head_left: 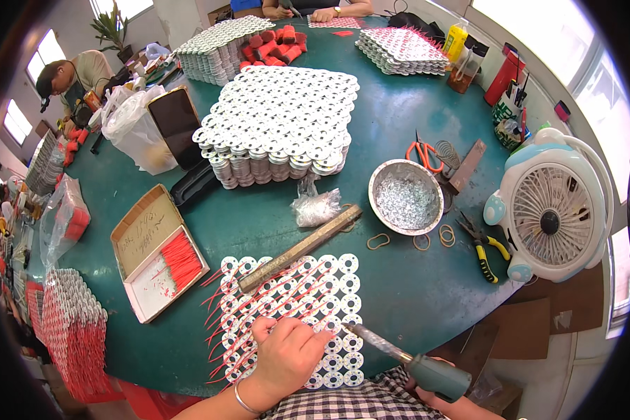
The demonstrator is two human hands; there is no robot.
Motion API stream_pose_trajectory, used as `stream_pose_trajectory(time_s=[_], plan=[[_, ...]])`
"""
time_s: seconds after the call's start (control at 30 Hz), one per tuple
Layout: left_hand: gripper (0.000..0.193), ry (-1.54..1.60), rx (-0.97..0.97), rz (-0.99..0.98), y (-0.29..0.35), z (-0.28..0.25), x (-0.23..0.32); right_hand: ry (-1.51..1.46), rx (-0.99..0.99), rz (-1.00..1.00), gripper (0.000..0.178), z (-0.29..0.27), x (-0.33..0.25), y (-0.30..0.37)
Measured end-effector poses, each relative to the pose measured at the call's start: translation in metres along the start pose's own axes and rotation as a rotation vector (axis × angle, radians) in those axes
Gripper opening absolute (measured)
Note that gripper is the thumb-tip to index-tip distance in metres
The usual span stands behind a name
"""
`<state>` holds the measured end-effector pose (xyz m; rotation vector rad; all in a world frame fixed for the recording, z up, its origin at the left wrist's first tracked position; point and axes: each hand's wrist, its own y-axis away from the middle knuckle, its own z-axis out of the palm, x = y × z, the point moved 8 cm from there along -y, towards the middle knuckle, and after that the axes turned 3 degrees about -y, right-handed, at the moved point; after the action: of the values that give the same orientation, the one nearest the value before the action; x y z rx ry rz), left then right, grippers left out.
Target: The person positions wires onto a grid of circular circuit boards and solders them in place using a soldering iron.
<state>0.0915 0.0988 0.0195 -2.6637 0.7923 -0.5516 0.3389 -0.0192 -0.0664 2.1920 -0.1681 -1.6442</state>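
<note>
A panel of white ring-shaped circuit boards (349, 263) lies flat at the table's near edge, with thin red wires (227, 318) across its left and middle parts. My left hand (290, 350) rests over the panel, fingers curled and pressed together; what they pinch is hidden. In my right hand (430, 392), mostly behind the handle, is a soldering iron (437, 376) with a green handle. Its tip points left at a board just beside my left fingertips. A worn metal bar (301, 248) lies slantwise over the panel's far part.
Left of the panel is an open cardboard box (143, 290) of cut red wires. Beyond stand stacked board panels (276, 115) and a propped phone (174, 127). To the right are a bowl of silvery bits (406, 197), pliers (484, 248) and a fan (549, 210). Other people work farther off.
</note>
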Motion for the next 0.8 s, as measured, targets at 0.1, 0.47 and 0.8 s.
stream_pose_trajectory(time_s=[0.1, 0.47, 0.8], plan=[[0.016, 0.010, 0.006, -0.009, 0.001, 0.002, -0.001, -0.167, -0.043, -0.261, 0.036, 0.004, -0.037, -0.010], [0.020, 0.006, -0.022, -0.050, 0.015, -0.009, 0.003, 0.035, 0.020, -0.101, 0.038, 0.004, -0.022, 0.002], [0.011, -0.017, -0.057, -0.033, 0.014, -0.009, 0.005, 0.337, -0.061, -0.399, 0.041, 0.017, -0.047, -0.004]])
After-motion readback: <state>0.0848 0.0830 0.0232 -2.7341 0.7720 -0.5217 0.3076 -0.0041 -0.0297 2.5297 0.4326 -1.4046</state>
